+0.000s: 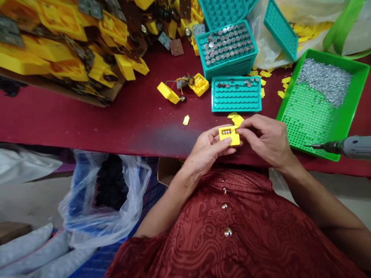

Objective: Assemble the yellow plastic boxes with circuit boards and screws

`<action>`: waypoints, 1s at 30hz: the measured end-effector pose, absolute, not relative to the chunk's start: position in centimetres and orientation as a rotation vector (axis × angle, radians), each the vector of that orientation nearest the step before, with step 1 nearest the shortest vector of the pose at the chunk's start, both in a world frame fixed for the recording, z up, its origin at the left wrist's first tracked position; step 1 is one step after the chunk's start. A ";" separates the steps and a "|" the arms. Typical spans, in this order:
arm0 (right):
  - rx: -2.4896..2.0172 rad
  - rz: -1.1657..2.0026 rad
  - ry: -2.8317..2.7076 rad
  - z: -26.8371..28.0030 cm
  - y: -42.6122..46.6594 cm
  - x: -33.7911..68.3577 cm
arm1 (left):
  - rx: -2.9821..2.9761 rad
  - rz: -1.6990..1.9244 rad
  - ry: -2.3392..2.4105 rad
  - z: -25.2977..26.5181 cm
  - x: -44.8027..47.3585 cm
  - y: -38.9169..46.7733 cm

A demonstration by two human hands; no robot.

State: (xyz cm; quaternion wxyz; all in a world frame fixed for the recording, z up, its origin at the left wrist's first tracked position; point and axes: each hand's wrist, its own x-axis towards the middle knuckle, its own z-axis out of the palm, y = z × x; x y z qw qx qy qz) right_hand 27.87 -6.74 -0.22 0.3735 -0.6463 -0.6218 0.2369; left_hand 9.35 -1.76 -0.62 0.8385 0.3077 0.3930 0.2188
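Observation:
My left hand (206,148) is closed around a small yellow plastic case (234,140), thumb on its near face. A slot in the case shows a row of silvery button cells. At the case's right edge, the thumb and forefinger of my right hand (268,141) are pinched together; whatever is between them is hidden. Just beyond the case lie several flat yellow covers (238,120). A teal tray (236,102) behind them holds button cells in its far rows. To the left, a single yellow cover (186,120) lies on the table.
A green basket (356,101) of small metal screws (324,79) stands right, with an electric screwdriver (355,147) over its near corner. Stacked teal trays (228,66) with button cells stand behind. Wired yellow housings (168,92) lie left of centre; more fill a carton (87,96) far left.

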 end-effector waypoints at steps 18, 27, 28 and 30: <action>-1.876 0.065 -2.127 -3.4 -7.8 26.2 | 0.606 0.718 0.972 -1.3 6.6 0.2; -1.753 -0.145 -2.140 -3.5 -7.0 25.9 | 0.600 0.728 0.973 -1.0 6.2 0.8; -1.753 -0.116 -2.126 -3.5 -6.7 26.2 | 0.599 0.726 0.976 -1.0 6.2 0.8; -1.766 -0.031 -2.074 -3.3 -5.9 26.8 | 0.600 0.724 0.981 -0.9 6.1 0.7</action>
